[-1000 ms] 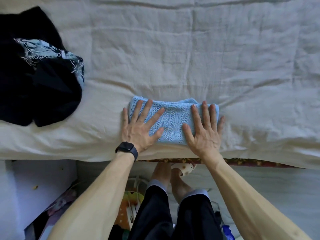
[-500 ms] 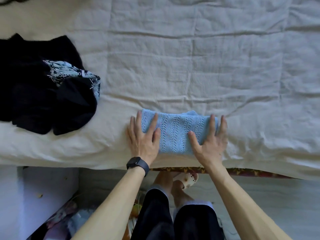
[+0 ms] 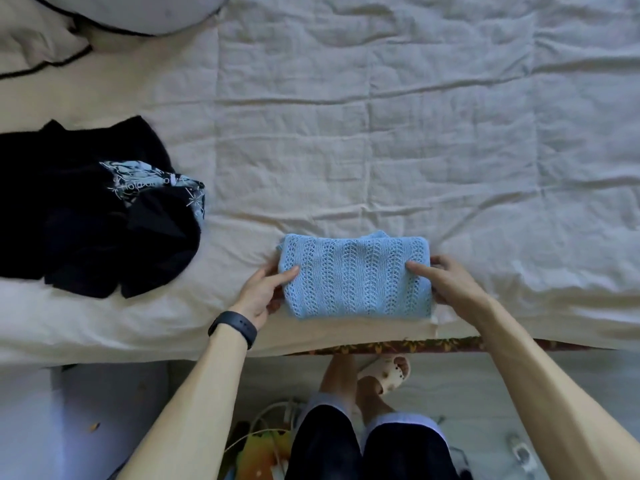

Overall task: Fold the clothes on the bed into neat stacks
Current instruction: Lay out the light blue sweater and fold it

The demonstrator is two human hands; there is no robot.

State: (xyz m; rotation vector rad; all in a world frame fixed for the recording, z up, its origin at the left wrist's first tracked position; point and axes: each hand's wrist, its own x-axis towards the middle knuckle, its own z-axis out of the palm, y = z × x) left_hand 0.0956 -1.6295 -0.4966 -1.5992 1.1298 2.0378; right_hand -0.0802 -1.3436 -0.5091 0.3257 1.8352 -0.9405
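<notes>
Your left hand [image 3: 259, 292] grips the left side of the folded blue knit [image 3: 356, 275]. The thumb lies on top of the fabric and the fingers curl round the edge and under it. Your right hand [image 3: 450, 282] grips the right side in the same way, thumb pressed on the top face and fingers wrapped behind the edge. The knit is a tidy rectangle with its openwork ribs running away from you. It sits between your hands at the near edge of the bed [image 3: 381, 133], about midway along that edge. You cannot tell whether it rests on the cover or is raised just off it.

A loose heap of dark clothes [image 3: 86, 216], with a pale printed patch showing in it, lies on the left part of the bed, well apart from the knit. A grey pillow [image 3: 138, 12] shows at the far left corner of the bed. The bed's cream cover is creased all over. A black watch [image 3: 232, 328] sits on your left wrist, over the near edge of the bed. On the floor below that edge, your feet and a pale slipper [image 3: 384, 372] are visible.
</notes>
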